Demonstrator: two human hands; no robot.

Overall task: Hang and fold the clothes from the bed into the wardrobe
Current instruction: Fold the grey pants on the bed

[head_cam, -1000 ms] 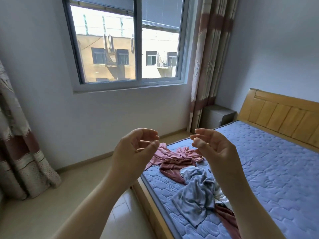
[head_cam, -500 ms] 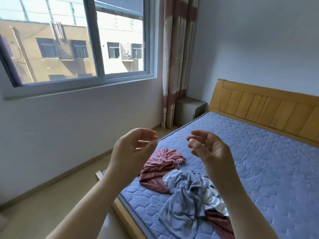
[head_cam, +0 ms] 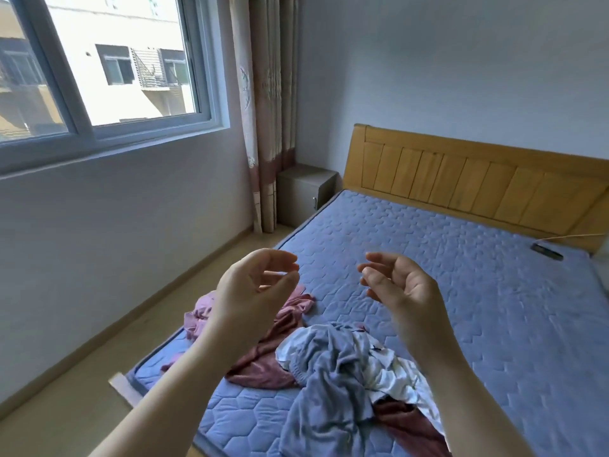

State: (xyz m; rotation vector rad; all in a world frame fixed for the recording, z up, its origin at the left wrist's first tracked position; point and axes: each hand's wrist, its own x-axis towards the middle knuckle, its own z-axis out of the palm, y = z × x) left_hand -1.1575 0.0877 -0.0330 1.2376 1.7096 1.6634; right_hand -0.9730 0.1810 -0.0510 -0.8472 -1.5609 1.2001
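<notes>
A heap of clothes lies at the near left corner of the blue quilted mattress. A crumpled grey-blue garment sits on top, over a white printed one. Pink and dusty-red clothes spread to its left, and another dark red piece shows beneath it. My left hand and my right hand are raised in the air above the heap, palms facing each other, fingers loosely curled, holding nothing. No wardrobe is in view.
A wooden headboard closes the far end of the bed. A grey bedside cabinet stands beside a striped curtain. A window fills the left wall. A small dark device with a cord lies near the headboard. Floor strip runs left of the bed.
The view has swung to the right and closer to the bed, showing more of the mattress and headboard. Both hands keep the same raised, empty pose.
</notes>
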